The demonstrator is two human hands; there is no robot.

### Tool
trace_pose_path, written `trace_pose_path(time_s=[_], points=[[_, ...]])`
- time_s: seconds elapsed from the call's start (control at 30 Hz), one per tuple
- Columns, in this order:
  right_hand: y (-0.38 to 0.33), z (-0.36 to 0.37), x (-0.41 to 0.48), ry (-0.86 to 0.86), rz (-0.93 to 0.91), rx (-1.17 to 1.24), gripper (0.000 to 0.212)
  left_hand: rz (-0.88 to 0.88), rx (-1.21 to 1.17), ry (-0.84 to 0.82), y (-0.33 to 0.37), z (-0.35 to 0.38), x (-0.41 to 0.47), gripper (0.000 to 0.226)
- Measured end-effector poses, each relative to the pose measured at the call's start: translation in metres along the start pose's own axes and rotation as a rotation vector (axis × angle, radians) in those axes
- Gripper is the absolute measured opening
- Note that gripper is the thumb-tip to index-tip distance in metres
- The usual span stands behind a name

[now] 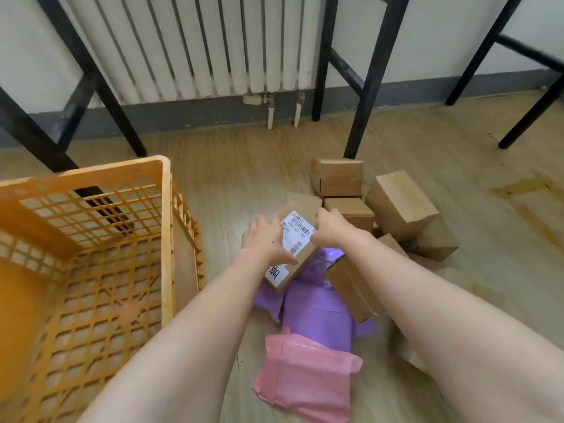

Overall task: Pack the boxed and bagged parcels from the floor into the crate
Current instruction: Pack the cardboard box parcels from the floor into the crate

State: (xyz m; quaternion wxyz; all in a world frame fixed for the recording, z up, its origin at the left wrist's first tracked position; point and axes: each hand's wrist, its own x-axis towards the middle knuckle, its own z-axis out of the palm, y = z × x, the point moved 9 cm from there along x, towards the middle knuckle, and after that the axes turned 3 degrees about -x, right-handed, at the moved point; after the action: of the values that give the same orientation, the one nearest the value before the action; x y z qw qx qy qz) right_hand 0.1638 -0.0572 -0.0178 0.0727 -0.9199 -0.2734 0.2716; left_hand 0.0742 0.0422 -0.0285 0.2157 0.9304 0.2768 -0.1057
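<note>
A brown cardboard box with a white shipping label (297, 239) lies on top of the parcel pile in the middle of the floor. My left hand (267, 239) grips its left side and my right hand (334, 228) grips its right far corner. Under it lie purple bagged parcels (314, 303), and a pink bagged parcel (305, 377) lies nearest to me. Several more brown boxes (399, 203) sit behind and to the right. The orange plastic crate (164, 227) stands on the left, with nothing visible inside it.
Black metal table legs (369, 87) stand behind the pile and at the far left and right. A white radiator (195, 44) hangs on the back wall. Bare wooden floor (232, 178) separates the crate from the parcels.
</note>
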Motion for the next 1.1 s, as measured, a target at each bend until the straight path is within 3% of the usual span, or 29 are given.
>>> trace_pose_path(time_s=[0.2, 0.5, 0.8, 0.97, 1.1], points=[[0.006, 0.018, 0.013, 0.075, 0.076, 0.066, 0.048, 0.004, 0.116, 0.017, -0.013, 0.032, -0.002, 0.13], [0.004, 0.01, 0.019, 0.147, 0.077, 0.097, 0.049, 0.027, 0.133, 0.104, -0.016, 0.033, -0.002, 0.119], [-0.035, -0.059, -0.011, 0.361, -0.095, 0.129, 0.054, 0.051, 0.072, 0.328, -0.014, -0.041, -0.02, 0.117], [-0.086, -0.097, -0.047, 0.498, -0.274, 0.257, 0.089, 0.0, -0.048, 0.507, -0.027, -0.107, -0.049, 0.111], [-0.13, -0.119, -0.078, 0.586, -0.374, 0.343, 0.1, -0.029, -0.075, 0.671, -0.046, -0.163, -0.079, 0.106]])
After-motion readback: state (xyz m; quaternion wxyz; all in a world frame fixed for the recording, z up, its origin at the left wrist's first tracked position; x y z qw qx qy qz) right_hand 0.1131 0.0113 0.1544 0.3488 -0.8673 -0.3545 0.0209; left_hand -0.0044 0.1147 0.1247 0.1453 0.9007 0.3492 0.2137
